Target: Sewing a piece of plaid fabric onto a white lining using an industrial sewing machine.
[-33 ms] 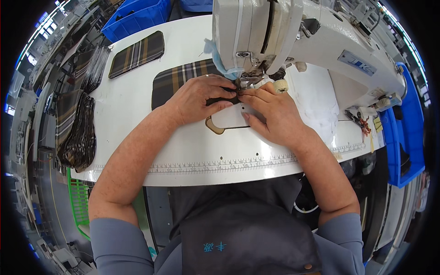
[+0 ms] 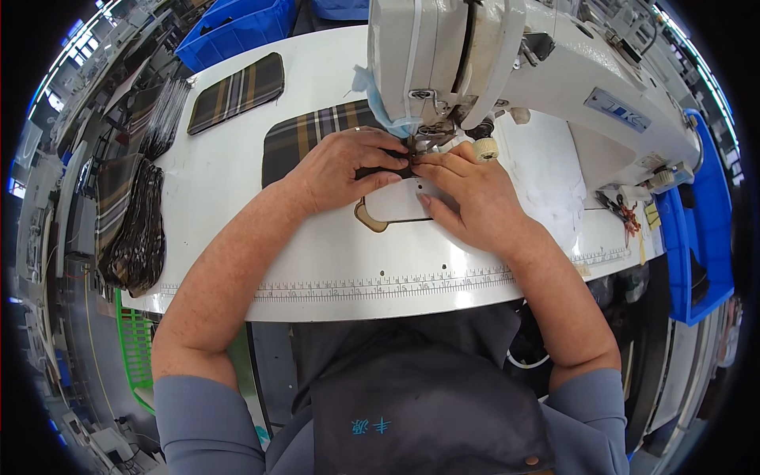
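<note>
Under the head of a white sewing machine lies a dark plaid fabric piece with tan and pale stripes, partly covered by my fingers. My left hand rests on its right part, fingers spread and thumb apart along the near edge. From the other side, my right hand stretches its fingers flat to the fabric's edge by the needle area. The right thumb lies apart on the metal plate. Both sets of fingertips nearly meet at the presser foot. The fabric's edge under them is hidden.
More plaid pieces lie at the far left, with folded stacks along the left edge. A ruler strip runs along the table's front. Blue bins stand behind and at right. Small tools lie beside the machine.
</note>
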The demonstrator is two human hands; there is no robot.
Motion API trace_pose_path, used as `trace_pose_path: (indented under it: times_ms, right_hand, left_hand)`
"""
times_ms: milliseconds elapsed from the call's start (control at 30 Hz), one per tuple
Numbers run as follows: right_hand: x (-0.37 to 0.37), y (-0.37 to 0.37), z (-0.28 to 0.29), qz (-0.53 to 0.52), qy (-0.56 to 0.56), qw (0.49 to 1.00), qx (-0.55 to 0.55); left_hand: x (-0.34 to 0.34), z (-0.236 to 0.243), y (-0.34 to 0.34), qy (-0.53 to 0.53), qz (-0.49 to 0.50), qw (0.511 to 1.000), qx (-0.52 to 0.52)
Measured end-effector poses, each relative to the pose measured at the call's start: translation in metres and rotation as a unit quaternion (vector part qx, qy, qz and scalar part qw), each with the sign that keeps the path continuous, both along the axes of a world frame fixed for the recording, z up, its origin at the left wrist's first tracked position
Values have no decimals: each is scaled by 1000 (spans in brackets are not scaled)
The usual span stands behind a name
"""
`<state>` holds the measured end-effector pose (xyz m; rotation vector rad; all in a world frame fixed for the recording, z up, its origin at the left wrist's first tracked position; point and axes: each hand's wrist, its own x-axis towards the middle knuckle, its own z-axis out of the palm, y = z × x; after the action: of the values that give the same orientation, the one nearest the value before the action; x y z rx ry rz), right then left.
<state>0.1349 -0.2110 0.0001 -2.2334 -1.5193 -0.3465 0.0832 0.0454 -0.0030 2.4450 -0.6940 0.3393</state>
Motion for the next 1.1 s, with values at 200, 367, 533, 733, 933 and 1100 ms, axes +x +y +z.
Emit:
trace_pose_path:
  times_ms: [200, 367, 533, 733, 933, 1100]
  right_hand:
    - [-2, 2, -3, -7, -13, 999, 29]
    - [-3, 3, -1, -10, -13, 1000, 24]
    - [-2, 2, 0, -9, -11, 1000, 22]
    - [-1, 2, -2, -14, -15, 999, 36]
    - [0, 1, -4, 2, -18, 999, 39]
    - [0, 2, -3, 0, -21, 999, 39]
  left_hand:
    - [5, 7, 2, 59, 15, 998, -26]
    - [5, 10, 2, 93, 19, 995, -35]
    - [0, 10, 1, 68, 31, 997, 8]
    - [-14, 11, -8, -12, 37, 994, 100]
    - [-41, -3, -36, -12, 99, 991, 93]
    - [-63, -6, -65, -13, 156, 985, 66]
